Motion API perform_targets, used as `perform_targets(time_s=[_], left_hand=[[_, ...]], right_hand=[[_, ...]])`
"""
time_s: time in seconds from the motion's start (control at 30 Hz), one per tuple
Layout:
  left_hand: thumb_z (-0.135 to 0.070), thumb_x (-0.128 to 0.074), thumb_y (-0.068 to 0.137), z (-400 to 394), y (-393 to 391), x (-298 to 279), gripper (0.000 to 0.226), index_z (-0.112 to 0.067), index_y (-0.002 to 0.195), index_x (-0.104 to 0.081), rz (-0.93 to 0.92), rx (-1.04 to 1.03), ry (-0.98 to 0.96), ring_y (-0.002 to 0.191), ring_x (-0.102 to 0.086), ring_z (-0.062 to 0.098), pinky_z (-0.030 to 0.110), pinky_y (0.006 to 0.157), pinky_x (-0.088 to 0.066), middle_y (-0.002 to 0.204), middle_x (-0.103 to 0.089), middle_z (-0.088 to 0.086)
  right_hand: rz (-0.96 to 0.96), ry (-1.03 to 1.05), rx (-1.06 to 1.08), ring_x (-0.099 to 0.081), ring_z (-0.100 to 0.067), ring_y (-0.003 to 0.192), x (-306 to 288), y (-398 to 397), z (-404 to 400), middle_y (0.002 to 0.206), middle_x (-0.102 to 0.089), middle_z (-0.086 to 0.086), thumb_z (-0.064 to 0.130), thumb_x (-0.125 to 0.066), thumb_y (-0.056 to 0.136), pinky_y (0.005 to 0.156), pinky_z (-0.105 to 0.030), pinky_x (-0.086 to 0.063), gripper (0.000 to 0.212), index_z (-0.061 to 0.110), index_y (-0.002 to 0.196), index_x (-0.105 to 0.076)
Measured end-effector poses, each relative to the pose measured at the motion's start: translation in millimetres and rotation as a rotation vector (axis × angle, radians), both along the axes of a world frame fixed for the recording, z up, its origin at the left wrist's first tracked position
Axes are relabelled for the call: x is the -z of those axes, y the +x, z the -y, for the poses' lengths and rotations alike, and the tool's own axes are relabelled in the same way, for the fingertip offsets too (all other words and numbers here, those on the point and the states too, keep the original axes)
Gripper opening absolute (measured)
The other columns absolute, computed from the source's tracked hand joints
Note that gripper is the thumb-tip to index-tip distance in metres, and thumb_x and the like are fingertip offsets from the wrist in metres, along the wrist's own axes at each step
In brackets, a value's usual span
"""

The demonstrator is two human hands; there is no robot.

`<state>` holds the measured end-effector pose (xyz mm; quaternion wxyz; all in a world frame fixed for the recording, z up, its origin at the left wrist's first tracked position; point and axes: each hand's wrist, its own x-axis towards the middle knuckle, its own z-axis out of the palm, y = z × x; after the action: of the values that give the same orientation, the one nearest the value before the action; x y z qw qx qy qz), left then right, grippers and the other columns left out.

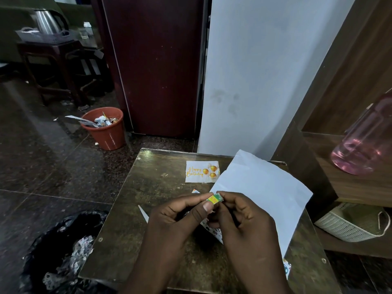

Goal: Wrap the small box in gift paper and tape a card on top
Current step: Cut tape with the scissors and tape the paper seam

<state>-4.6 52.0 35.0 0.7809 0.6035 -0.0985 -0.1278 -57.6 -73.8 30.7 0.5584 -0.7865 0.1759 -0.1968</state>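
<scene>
Close over the wooden surface, both hands meet in the air. Left hand pinches the small box between thumb and forefinger; the thumbnail presses its near edge. Right hand curls its fingers around the box's other end, so the two hands are clamped on the same thing from opposite sides. Box is tiny, green and yellow on the face that shows, held above the surface and not touching it.

Beneath and beyond the right hand lies the gift paper, white side up, one corner lifted toward the wall. Its printed side peeks out below the hands and again at the near right edge of the surface. A second printed scrap shows just past the left fingertips.

Farther from the hands, beyond the left one, the card lies flat on the surface: white, gold "Happy Birthday" lettering, gold balloons. Its right edge sits just beside the paper's far corner; whether they overlap I cannot tell.

Left of the left hand, on the floor, a black bin bag holds crumpled paper. Well beyond, an orange waste bin full of scraps. Right of the right hand, a pink bottle on a wooden shelf, a woven basket beneath.
</scene>
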Motion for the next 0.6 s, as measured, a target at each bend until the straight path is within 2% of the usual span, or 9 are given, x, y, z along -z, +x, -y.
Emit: perform_targets(time_s=[0.07,0.13,0.23,0.43,0.6], left_hand=[[-0.022,-0.080,0.072,0.7,0.9,2.9,0.024,-0.023,0.095,-0.085,-0.051,0.022,-0.042,0.103,-0.076,0.023,0.024,0.083,-0.056,0.102,-0.080,0.009],[-0.015,-0.088,0.069,0.6,1.8,6.6,0.028,-0.017,0.097,-0.084,-0.094,0.045,-0.077,0.107,-0.074,0.029,0.030,0.087,-0.056,0.105,-0.079,0.014],[-0.014,-0.076,0.076,-0.1,3.5,10.5,0.025,-0.009,0.100,-0.083,-0.148,0.068,-0.134,0.109,-0.073,0.033,0.033,0.092,-0.058,0.108,-0.078,0.020],[-0.007,-0.077,0.077,1.6,3.3,7.5,0.019,-0.007,0.096,-0.083,-0.203,0.096,-0.169,0.109,-0.073,0.032,0.030,0.090,-0.059,0.107,-0.077,0.021],[-0.010,-0.070,0.075,1.1,3.3,7.6,0.025,-0.006,0.095,-0.083,-0.217,0.081,-0.180,0.107,-0.074,0.030,0.029,0.088,-0.060,0.107,-0.077,0.021]], right_hand=[[0.007,0.023,0.014,-0.075,-0.005,0.071,0.2,-0.4,0.5,0.082,-0.077,0.017,0.010,-0.068,0.095,0.076,-0.033,-0.061,0.020,0.028,0.098,-0.074],[0.011,0.026,0.024,-0.075,-0.007,0.072,0.3,-1.0,0.6,0.080,-0.077,0.014,0.010,-0.069,0.094,0.076,-0.034,-0.061,0.020,0.030,0.094,-0.074],[0.008,0.045,0.022,-0.075,-0.007,0.071,-0.5,-2.0,0.6,0.078,-0.076,0.012,0.010,-0.070,0.094,0.075,-0.036,-0.062,0.019,0.028,0.090,-0.074],[-0.007,-0.003,0.038,-0.076,-0.010,0.076,1.8,-1.6,0.4,0.080,-0.076,0.014,0.016,-0.072,0.092,0.077,-0.045,-0.061,0.021,0.036,0.091,-0.070],[-0.010,-0.013,0.047,-0.075,-0.009,0.074,2.2,-2.3,0.9,0.078,-0.076,0.015,0.016,-0.073,0.091,0.077,-0.046,-0.061,0.019,0.034,0.087,-0.070]])
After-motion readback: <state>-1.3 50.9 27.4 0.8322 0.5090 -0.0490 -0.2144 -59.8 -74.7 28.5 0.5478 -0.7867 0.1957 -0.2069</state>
